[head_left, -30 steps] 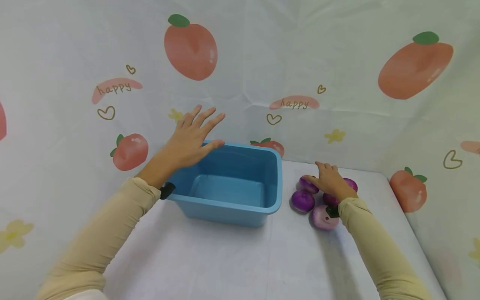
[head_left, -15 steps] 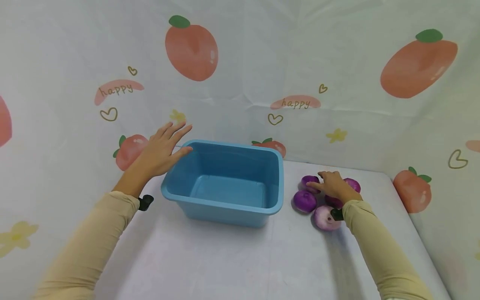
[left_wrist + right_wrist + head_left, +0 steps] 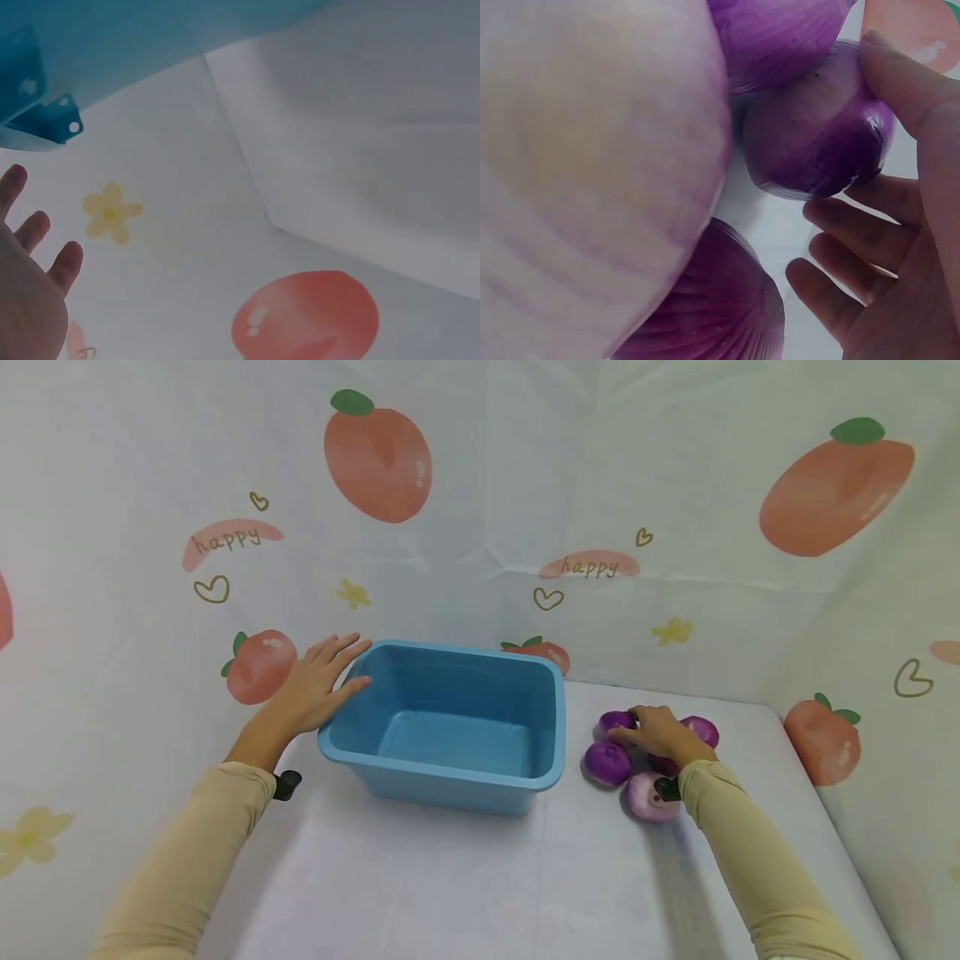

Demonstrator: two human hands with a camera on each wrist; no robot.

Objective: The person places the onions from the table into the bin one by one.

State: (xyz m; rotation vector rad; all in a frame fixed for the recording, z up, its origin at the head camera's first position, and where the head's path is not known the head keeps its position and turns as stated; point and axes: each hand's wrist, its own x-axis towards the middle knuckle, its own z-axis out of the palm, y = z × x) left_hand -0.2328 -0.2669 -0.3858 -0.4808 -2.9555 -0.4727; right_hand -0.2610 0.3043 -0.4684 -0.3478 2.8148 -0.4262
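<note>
My left hand (image 3: 306, 689), fingers spread and fairly straight, is at the left rim of a blue plastic tub (image 3: 442, 770); whether it touches the rim I cannot tell. The inside of the tub is bare. On the right, my right hand (image 3: 660, 732) has thumb and fingers around the farthest-left purple onion (image 3: 817, 135), which rests on the table among others. The right wrist view shows the thumb on one side of it and the forefinger at the other. A pale onion (image 3: 592, 165) fills that view's left, with a dark red onion (image 3: 724, 307) below.
A second purple onion (image 3: 607, 763) sits in front of the held one, and another (image 3: 702, 730) lies behind my right wrist. White cloth covers the table (image 3: 450, 877). Behind it hangs a fruit-printed white backdrop (image 3: 480, 485).
My left hand has come down and left, from above the tub to its left rim. My right hand has lowered slightly, and its fingers have closed around the purple onion.
</note>
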